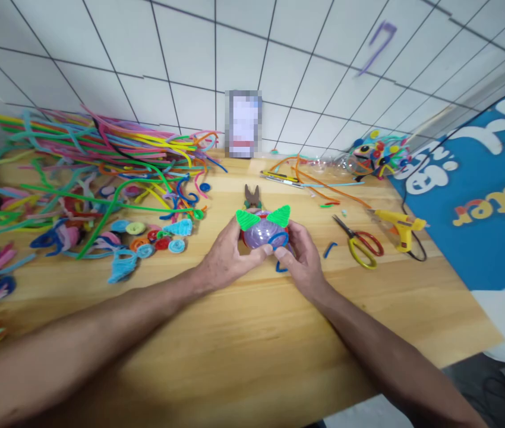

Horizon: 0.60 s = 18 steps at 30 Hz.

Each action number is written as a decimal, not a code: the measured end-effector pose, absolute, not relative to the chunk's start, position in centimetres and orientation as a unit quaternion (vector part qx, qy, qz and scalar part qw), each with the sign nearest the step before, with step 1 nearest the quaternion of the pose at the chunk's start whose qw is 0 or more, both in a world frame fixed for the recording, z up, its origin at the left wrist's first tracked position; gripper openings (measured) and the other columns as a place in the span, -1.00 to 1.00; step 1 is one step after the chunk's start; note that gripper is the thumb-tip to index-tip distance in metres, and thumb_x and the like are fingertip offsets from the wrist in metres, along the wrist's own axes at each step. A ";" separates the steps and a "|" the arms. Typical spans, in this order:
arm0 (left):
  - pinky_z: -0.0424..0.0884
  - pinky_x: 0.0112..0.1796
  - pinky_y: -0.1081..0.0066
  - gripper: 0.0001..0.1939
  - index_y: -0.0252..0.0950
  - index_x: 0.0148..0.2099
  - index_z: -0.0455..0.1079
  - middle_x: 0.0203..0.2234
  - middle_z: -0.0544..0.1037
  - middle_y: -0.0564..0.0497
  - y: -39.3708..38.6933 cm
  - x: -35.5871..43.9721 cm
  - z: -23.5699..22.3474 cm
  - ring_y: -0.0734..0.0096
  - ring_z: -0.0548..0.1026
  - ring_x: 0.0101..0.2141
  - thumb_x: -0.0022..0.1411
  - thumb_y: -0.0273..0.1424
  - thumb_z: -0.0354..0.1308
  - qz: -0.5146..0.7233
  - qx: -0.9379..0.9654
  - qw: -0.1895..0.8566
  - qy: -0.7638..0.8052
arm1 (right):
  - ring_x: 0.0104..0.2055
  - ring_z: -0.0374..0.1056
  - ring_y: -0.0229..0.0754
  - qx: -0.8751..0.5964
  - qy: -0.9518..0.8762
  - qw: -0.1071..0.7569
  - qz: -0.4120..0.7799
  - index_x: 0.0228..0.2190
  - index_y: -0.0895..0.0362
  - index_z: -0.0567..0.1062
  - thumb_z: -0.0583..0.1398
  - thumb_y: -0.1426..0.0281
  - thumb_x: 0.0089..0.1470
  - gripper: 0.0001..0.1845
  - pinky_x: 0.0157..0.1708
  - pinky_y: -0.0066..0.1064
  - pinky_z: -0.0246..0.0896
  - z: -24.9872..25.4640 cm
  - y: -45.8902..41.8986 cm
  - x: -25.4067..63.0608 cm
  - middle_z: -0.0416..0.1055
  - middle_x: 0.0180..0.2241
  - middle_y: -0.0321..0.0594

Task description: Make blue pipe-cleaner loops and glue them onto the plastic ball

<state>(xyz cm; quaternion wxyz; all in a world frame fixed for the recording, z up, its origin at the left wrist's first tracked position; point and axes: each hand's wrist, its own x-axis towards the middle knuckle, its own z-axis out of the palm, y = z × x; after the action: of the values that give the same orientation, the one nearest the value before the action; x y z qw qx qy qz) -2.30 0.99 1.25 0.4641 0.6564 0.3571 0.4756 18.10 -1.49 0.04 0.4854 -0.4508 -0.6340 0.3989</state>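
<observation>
Both my hands grip a clear ball ornament [262, 233] with purple filling and two green pipe-cleaner ears standing on its top. My left hand [228, 255] wraps its left side, the thumb along the lower front. Around the right side curl the fingers of my right hand [302, 255], its thumb close to a blue pipe-cleaner ring [278, 240] on the ball's front. The two thumb tips nearly meet. A bent blue pipe-cleaner piece [281, 267] shows just under the right thumb. Pliers [252, 195] lie directly behind the ball, their handles hidden.
Scissors [361, 242] and a yellow glue gun [398, 226] lie to the right. Pipe cleaners [114, 142] heap at the back left, with coiled discs [162, 242] nearer. A phone [243, 125] leans on the tiled wall. A decorated ball [379, 156] sits at the back right.
</observation>
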 end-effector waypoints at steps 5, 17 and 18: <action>0.40 0.30 -0.03 -0.36 -0.28 0.32 0.32 0.26 0.48 -0.28 0.9 -2.3 1.4 -0.06 0.49 0.24 0.28 -0.21 0.36 0.474 0.657 0.466 0.357 | 0.17 0.48 0.05 -0.447 -0.633 0.489 0.401 0.23 -0.03 0.38 0.34 0.00 0.26 -0.36 0.19 -0.03 0.42 0.0 -1.5 18.1 0.52 0.17 -0.08; 0.41 0.30 0.00 -0.38 -0.28 0.30 0.33 0.26 0.48 -0.27 0.9 -2.3 1.3 -0.03 0.49 0.25 0.27 -0.22 0.38 0.473 0.648 0.475 0.361 | 0.23 0.44 0.04 -0.450 -0.639 0.481 0.397 0.25 -0.02 0.37 0.33 0.01 0.28 -0.36 0.25 -0.01 0.38 -0.2 -1.6 18.3 0.48 0.24 -0.06; 0.44 0.27 0.00 -0.39 -0.28 0.29 0.34 0.24 0.50 -0.26 0.9 -2.3 1.3 -0.03 0.51 0.22 0.27 -0.22 0.37 0.472 0.649 0.474 0.362 | 0.22 0.44 0.04 -0.451 -0.638 0.480 0.398 0.25 -0.02 0.37 0.32 0.01 0.28 -0.36 0.25 -0.01 0.38 -0.3 -1.6 18.3 0.47 0.24 -0.06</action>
<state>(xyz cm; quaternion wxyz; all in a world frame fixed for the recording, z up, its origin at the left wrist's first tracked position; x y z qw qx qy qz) -2.25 0.90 1.26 0.4742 0.6488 0.3623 0.4721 18.33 -1.60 -0.26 0.4805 -0.4515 -0.6379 0.3980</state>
